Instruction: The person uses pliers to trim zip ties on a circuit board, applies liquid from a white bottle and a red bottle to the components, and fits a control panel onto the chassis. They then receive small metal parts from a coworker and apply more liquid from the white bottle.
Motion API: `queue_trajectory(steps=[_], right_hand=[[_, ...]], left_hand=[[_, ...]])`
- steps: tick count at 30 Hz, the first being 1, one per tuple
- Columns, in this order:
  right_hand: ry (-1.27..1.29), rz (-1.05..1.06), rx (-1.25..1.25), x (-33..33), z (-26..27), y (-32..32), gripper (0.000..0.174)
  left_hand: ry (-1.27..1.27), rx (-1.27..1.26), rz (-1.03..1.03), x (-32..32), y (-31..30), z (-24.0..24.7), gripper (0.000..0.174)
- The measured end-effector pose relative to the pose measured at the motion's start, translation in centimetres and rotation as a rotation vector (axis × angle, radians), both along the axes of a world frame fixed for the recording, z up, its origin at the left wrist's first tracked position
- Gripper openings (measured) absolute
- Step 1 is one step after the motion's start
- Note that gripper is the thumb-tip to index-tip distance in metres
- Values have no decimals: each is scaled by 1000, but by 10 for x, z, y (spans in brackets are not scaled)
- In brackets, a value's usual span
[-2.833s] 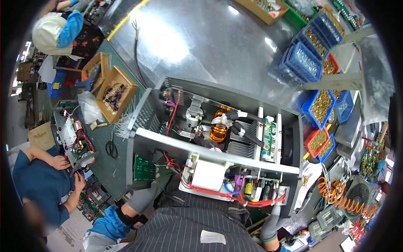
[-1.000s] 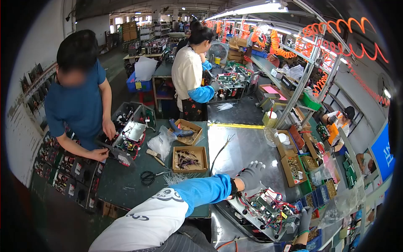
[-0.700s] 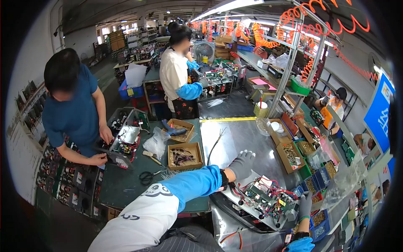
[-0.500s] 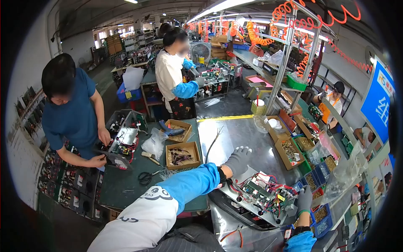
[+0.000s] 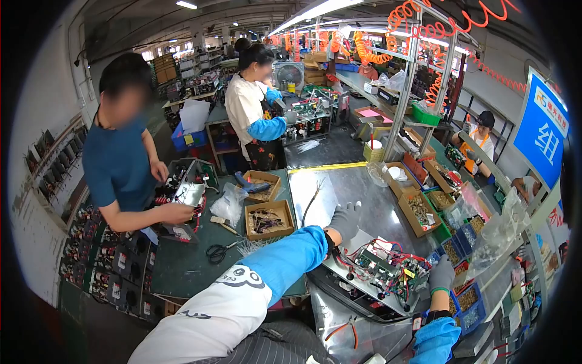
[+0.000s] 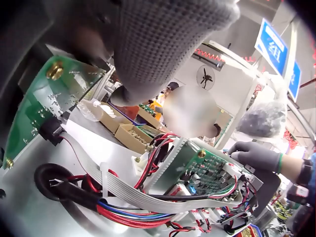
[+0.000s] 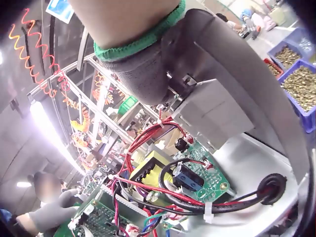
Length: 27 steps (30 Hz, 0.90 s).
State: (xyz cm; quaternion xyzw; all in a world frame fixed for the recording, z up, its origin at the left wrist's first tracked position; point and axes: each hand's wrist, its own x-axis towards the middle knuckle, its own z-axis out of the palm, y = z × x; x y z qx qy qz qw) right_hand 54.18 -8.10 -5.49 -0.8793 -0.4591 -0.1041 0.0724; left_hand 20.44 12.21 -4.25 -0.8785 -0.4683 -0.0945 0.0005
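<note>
In the head view, an open metal chassis (image 5: pixel 339 267) with circuit boards and red wires sits at the near right. My gloved left hand (image 5: pixel 345 221) lies at its far left edge, fingers extended; in the right wrist view that hand (image 7: pixel 54 212) is beside a green board (image 7: pixel 101 217). My gloved right hand (image 5: pixel 441 276) holds the chassis's right end, its fingers bent over the edge in the left wrist view (image 6: pixel 256 155). A grey ribbon cable (image 6: pixel 133 195) and a black cable loop (image 6: pixel 49 180) show there. The right fingertips are partly hidden in the right wrist view.
Cartons (image 5: pixel 290 219) and scissors (image 5: pixel 217 252) lie on the green bench at left. Blue bins (image 5: pixel 476 315) of small metal parts stand at right, beside a metal rack. Orange-handled pliers (image 5: pixel 354 333) lie nearer. A person in blue (image 5: pixel 115 164) works at left.
The chassis, first close before my body with its interior facing up, now sits farther right, other parts showing. The head view has lifted to the room. The person in blue has raised their head and shifted their hands.
</note>
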Motion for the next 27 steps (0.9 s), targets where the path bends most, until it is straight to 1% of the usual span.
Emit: queue_trajectory(steps=[2, 5, 7, 10, 17, 19, 20, 22, 25, 27], right_hand=[[-13, -20, -31, -1, -1, 0, 25], [-47, -46, -71, -4, 1, 3, 26], [-58, -54, -76, -7, 4, 3, 27], [-62, -62, -80, -5, 0, 5, 28], [-38, -62, -83, 1, -4, 6, 30], [-40, -61, -91, 0, -2, 5, 30], [-42, -59, -94, -2, 0, 4, 31], [-43, -60, -98, -5, 4, 4, 31], [-48, -60, -97, -4, 3, 5, 30], [-52, -61, -100, 0, 0, 7, 30]], left_hand=[[-24, 32, -16, -1, -1, 3, 79], [-26, 12, -8, 1, 1, 1, 76], [-31, 38, -11, 2, 3, -1, 74], [-73, 6, -12, 1, 3, -1, 72], [-84, -9, -9, 0, 1, 3, 70], [-59, 21, 6, 3, 3, 0, 64], [-60, 16, 6, 4, 4, -2, 64], [-44, 55, 15, 6, 7, -4, 55], [-74, 27, 23, 9, 10, -4, 50], [-81, 18, 25, 10, 13, -5, 50]])
